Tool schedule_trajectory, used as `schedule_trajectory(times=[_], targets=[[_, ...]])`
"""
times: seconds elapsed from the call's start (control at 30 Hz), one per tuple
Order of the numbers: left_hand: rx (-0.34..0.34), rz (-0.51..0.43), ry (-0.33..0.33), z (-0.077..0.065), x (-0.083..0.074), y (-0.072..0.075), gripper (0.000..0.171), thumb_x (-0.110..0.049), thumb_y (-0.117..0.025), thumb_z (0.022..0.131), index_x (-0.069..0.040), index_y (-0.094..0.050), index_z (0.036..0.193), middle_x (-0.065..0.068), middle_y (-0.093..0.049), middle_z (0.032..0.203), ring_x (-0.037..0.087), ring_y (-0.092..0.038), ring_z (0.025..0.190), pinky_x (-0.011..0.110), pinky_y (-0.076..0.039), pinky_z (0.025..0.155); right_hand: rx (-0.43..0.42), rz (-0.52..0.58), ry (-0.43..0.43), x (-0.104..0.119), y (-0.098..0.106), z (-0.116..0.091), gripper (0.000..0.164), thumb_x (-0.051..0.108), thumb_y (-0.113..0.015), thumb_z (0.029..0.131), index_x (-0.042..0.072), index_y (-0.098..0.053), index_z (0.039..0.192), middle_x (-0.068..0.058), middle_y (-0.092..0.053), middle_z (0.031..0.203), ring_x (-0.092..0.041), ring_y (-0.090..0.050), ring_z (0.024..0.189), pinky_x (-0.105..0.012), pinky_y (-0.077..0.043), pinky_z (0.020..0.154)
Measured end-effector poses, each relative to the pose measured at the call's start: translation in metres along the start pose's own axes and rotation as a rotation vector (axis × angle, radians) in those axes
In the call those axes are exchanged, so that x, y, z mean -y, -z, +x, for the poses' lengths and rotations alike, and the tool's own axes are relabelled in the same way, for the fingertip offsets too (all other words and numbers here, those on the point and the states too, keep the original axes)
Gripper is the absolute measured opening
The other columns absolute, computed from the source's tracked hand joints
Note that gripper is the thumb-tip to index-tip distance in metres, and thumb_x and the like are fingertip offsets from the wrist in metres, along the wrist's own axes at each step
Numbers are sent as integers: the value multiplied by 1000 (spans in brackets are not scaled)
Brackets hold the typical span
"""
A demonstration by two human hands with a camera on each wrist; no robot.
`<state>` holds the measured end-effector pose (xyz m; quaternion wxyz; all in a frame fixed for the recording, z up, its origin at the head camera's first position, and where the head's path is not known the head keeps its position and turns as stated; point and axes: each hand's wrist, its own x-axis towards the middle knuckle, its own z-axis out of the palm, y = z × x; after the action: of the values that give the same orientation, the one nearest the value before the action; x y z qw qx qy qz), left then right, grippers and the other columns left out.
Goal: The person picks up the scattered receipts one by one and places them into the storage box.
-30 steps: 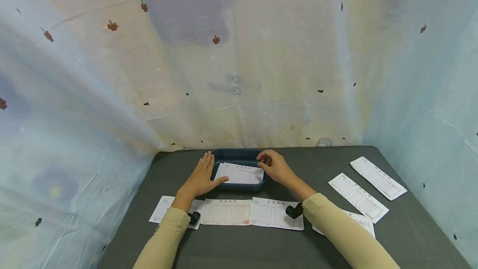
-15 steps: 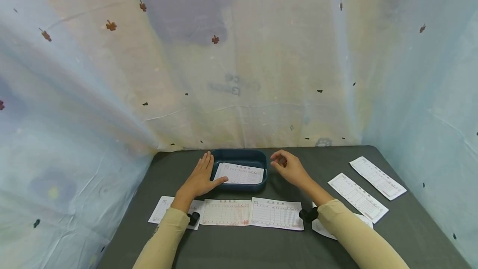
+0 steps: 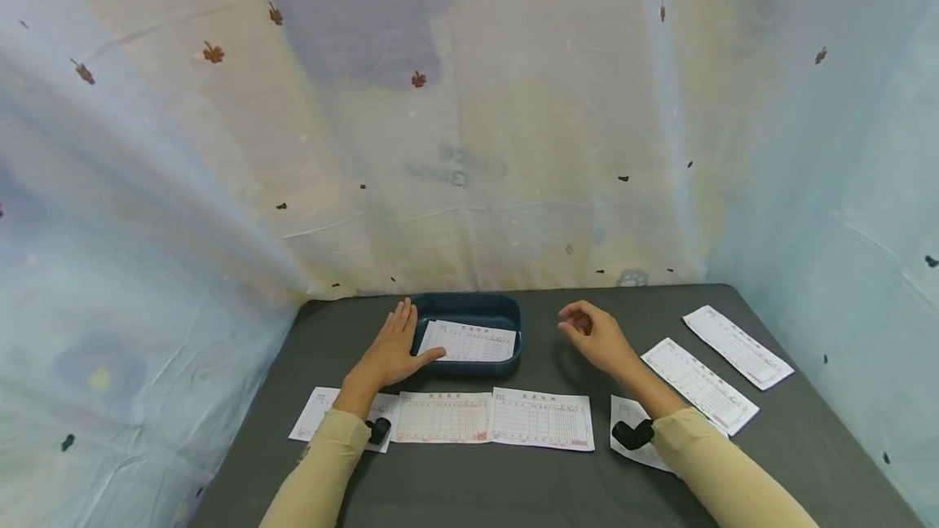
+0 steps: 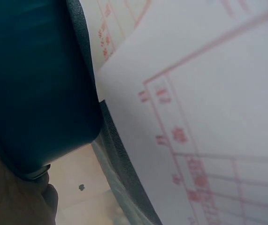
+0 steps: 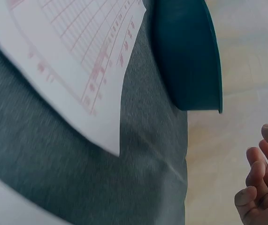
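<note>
Only the head view looks into the blue tray (image 3: pixel 469 310); the left wrist view gives its outer wall, with the left hand (image 3: pixel 391 357) against the rim — fingers straight, grasping nothing. The right wrist view brings out the loosely bent fingers of the right hand (image 3: pixel 597 339), also free of any hold. The tray sits near the far edge of the counter (image 3: pixel 469 483); a stretch of counter parts it from the right hand, a narrower strip from the front slips (image 3: pixel 443 417). Printed slips (image 3: pixel 469 341) lie inside, towards its near wall.
</note>
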<state>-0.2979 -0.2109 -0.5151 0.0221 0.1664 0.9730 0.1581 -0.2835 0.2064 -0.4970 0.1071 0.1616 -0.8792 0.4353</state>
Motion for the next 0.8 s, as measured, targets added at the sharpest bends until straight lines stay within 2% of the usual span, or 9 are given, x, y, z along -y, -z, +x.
schedule_trajectory(times=[0.33,0.8], targets=[[-6,-17,-8,0,0,-1,118,-78,-53,99,4,-6,170,20,3,179,36,5,166,55,-5,134,-60,-72,-14,-14,27,-21,22,13,-78,101,2,-72,119,-6,-70,95,-12,-52,69,-26,-42,60],[-17,-1,-11,0,2,-2,119,-79,-53,99,5,-8,169,22,1,179,37,3,166,55,-6,134,-103,-146,-95,-31,69,-58,26,17,-76,103,1,-71,122,-9,-70,99,-10,-53,70,-27,-42,58]])
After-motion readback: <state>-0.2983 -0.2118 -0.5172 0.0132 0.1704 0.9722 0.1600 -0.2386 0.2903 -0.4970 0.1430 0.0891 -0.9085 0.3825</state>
